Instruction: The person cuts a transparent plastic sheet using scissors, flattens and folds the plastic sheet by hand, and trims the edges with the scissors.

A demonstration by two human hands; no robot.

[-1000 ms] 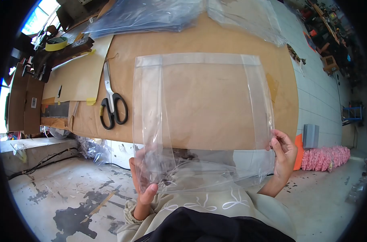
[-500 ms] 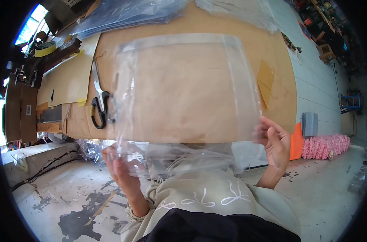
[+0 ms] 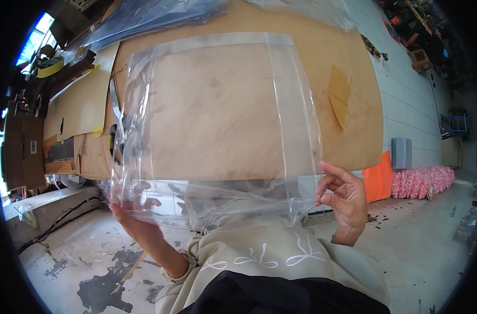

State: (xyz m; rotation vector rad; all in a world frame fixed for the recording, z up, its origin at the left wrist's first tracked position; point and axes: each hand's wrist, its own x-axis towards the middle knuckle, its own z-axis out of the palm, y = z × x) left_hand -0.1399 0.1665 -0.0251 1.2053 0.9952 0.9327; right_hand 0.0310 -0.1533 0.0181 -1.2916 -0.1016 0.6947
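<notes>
A large clear plastic bag [image 3: 215, 112] with seamed borders is stretched over the brown paper-covered table, its near end hanging past the table's front edge. My left hand [image 3: 139, 222] grips the near left corner, several fingers showing through the film. At the right edge, near the lower corner, my right hand [image 3: 346, 199] pinches the plastic between thumb and curled fingers. Under the bag's left side lies a pair of scissors [image 3: 116, 104], its dark handles partly covered by the film.
Stacked plastic sheets [image 3: 154, 21] lie at the table's far side, with more clear film [image 3: 306, 10] to their right. A tan paper piece [image 3: 339, 97] rests right of the bag. Yellow tape [image 3: 51, 68] sits at far left. A pink bundle [image 3: 422, 182] is on the floor.
The bag has shifted left and slightly away from me, now overlapping the scissors. My left hand has moved left and down; my right hand has moved slightly left and down.
</notes>
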